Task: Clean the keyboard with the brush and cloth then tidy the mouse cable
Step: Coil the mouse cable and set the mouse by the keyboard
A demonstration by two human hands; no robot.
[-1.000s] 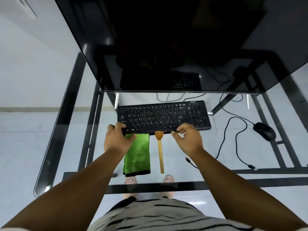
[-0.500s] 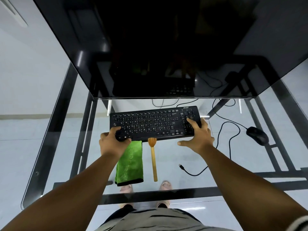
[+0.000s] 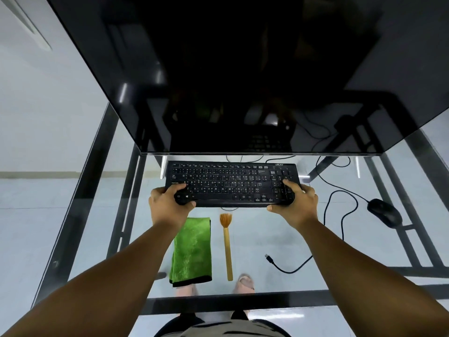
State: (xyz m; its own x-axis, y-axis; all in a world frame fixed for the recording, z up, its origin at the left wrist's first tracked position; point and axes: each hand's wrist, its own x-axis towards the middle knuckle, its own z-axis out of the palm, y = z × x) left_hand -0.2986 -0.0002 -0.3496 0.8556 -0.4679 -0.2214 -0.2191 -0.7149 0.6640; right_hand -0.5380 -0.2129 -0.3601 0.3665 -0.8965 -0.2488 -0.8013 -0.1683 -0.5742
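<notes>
Keyboard (image 3: 233, 183): black, on the glass desk (image 3: 279, 229), just in front of the dark monitor (image 3: 243, 69).
Left hand (image 3: 170, 203): fingers curled round the keyboard's near left corner, thumb on the keys.
Right hand (image 3: 297, 203): grips the keyboard's near right corner, thumb on the number pad, fingers wrapped under the edge.
Cloth (image 3: 192, 250): green, folded, near side of the keyboard, partly under the left wrist.
Brush (image 3: 227, 244): wooden, just right of the cloth, bristles toward the keyboard.
Mouse (image 3: 384, 212): black, well right of the keyboard.
Cable (image 3: 340, 215): loose loops between keyboard and mouse, plug lying free.
</notes>
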